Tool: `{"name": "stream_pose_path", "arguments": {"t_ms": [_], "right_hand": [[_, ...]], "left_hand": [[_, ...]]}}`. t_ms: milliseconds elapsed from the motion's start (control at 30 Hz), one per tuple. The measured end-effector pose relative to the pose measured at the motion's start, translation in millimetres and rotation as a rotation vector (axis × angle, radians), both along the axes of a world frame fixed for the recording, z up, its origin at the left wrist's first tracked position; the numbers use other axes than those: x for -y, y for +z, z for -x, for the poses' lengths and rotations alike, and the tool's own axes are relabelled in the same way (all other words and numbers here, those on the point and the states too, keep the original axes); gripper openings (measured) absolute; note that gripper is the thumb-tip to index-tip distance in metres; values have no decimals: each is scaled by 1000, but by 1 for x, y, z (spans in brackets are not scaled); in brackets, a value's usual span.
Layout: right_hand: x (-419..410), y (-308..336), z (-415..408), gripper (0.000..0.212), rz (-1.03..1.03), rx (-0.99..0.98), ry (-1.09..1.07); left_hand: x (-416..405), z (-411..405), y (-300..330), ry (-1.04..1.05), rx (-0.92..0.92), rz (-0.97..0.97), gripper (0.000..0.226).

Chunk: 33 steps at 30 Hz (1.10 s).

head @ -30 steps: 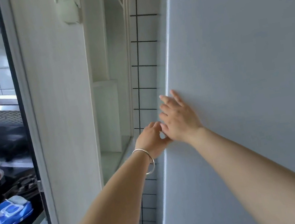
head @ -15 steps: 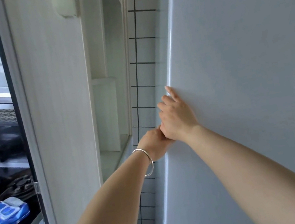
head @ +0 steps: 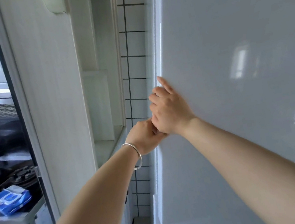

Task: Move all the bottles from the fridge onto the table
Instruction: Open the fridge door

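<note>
We are only at the start: the fridge door (head: 231, 58) looks barely cracked, our right hand (head: 169, 108) and left hand (head: 145, 137) curl round its left edge; no bottles or worktop in view yet

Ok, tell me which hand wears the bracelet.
The left hand: a silver bangle circles its wrist, below the right hand, whose wrist is bare, at the fridge door edge.

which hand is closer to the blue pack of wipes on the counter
Left. The left hand with the silver bracelet sits at the white fridge door edge, nearer the blue wipes pack; the right hand lies farther right, on the door.
</note>
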State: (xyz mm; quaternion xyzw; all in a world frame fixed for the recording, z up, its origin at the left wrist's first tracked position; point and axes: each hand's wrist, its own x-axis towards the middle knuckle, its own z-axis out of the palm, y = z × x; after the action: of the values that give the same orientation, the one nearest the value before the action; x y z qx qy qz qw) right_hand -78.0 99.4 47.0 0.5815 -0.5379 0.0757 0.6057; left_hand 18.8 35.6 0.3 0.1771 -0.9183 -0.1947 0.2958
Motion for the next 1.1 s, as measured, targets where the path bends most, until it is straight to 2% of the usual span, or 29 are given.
{"name": "stream_pose_path", "arguments": {"t_ms": [133,300,400,567,767,933,1100], "right_hand": [[-51,-5,-19,22,3,-2,73],[-130,-9,-45,23,-1,20,113],[-185,-14,-59,18,11,48,113],[-277,-29,-71,16,124,155,143],[-378,-45,-63,25,231,247,131],[-452,-53,-49,14,339,269,51],[-509,-76,-28,26,523,423,-60]], "left_hand": [[-46,-26,0,50,-44,129,33],[-118,-54,-15,45,-193,143,41],[-163,-65,-28,6,-302,191,49],[-237,-69,-51,-101,-466,321,39],[-322,-51,-74,-335,-591,351,27],[-378,-21,-78,-529,-664,483,24],[-422,20,-90,-725,-706,575,23]]}}
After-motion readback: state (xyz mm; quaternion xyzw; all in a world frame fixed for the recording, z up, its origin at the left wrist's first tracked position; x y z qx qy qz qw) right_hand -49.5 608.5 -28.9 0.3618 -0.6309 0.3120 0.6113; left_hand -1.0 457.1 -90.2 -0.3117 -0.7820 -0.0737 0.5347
